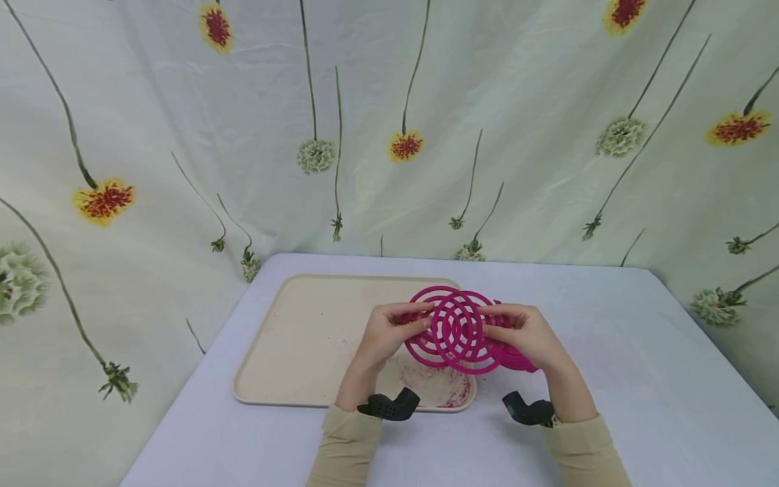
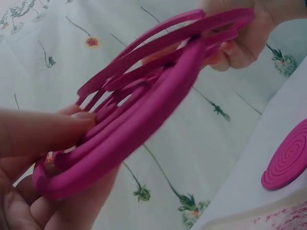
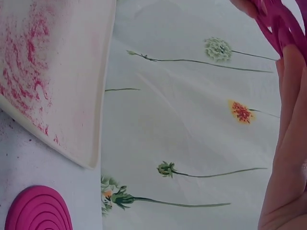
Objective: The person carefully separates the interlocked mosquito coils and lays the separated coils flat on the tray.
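Observation:
Above the tray's right end, two overlapping magenta concentric-ring pieces [image 1: 475, 370] are held up in the head view. My left hand [image 1: 386, 331] pinches the left side between thumb and fingers. On the right side, my right hand [image 1: 529, 331] grips the rings in the same manner. The left wrist view shows the ring pieces [image 2: 158, 115] edge-on, one layered over the other. Only part of them appears in the right wrist view, beside my right hand [image 3: 292, 124]. Behind and below the right hand lies a magenta spiral disc [image 1: 517, 360], partly hidden.
A cream rectangular tray [image 1: 304, 338] lies on the white-covered table [image 1: 645, 352], with magenta crumbs [image 1: 444, 389] smeared over its near right corner. A flower-printed cloth [image 1: 535, 135] hangs behind the table. In the right wrist view, the spiral disc [image 3: 41, 211] lies near the tray's corner.

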Tool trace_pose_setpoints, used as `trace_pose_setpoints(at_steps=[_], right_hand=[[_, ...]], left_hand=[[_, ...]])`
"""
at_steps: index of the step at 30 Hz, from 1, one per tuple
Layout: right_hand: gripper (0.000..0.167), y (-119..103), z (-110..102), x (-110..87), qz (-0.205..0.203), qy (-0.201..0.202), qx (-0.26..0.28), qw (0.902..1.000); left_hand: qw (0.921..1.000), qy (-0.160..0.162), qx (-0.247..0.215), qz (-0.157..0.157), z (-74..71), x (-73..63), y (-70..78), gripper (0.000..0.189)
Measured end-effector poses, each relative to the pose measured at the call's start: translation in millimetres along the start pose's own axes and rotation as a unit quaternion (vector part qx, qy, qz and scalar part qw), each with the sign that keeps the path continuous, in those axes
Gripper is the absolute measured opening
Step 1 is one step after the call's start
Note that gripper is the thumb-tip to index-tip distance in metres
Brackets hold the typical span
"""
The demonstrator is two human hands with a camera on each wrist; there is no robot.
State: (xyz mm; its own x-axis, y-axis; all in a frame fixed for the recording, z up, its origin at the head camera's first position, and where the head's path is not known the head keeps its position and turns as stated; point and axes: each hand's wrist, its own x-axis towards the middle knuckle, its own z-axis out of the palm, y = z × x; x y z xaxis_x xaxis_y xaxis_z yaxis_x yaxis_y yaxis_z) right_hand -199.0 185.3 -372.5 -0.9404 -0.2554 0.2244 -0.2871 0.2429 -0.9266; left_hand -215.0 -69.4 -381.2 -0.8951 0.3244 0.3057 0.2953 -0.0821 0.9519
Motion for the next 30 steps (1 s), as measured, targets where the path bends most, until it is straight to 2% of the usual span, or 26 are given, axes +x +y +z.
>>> trace_pose_setpoints(at_steps=[4,6,8,12,15,21,23,26,30], right_hand=[[0.031,0.5,-8.2,-2.8,-0.022,-0.052,0.000,0.9984],[0.031,0.3,-9.6,-3.5,-0.027,-0.068,0.000,0.9973],[0.031,-0.6,-9.5,-3.9,-0.032,-0.070,-0.003,0.9970],[0.033,-2.9,-5.7,-2.7,-0.033,-0.036,0.000,0.9988],[0.034,-4.4,-1.6,-0.8,-0.020,-0.003,0.014,0.9997],[0.038,-7.4,8.5,1.4,0.016,0.068,0.040,0.9967],[0.038,-8.5,12.7,1.8,0.022,0.099,0.054,0.9934],[0.037,-8.3,19.9,3.7,0.020,0.156,0.079,0.9843],[0.035,-5.2,32.9,6.3,0.000,0.242,0.129,0.9617]], left_hand=[[0.9979,-0.063,0.013,-0.003,-3.5,-1.3,-0.3,0.025],[0.9972,-0.074,0.007,0.003,-4.1,-1.7,-0.4,0.024],[0.9977,-0.067,0.006,0.006,-3.6,-1.9,0.1,0.025],[0.9997,-0.026,-0.007,-0.001,-0.1,-1.2,2.6,0.027],[0.9996,0.007,-0.025,-0.013,3.3,-0.2,3.9,0.027],[0.9948,0.086,-0.054,-0.004,12.1,2.2,2.6,0.027],[0.9901,0.122,-0.069,0.002,17.0,3.5,1.5,0.027],[0.9777,0.183,-0.102,0.013,27.8,5.6,-0.7,0.026],[0.9575,0.251,-0.138,0.034,48.6,6.3,-5.4,0.029]])
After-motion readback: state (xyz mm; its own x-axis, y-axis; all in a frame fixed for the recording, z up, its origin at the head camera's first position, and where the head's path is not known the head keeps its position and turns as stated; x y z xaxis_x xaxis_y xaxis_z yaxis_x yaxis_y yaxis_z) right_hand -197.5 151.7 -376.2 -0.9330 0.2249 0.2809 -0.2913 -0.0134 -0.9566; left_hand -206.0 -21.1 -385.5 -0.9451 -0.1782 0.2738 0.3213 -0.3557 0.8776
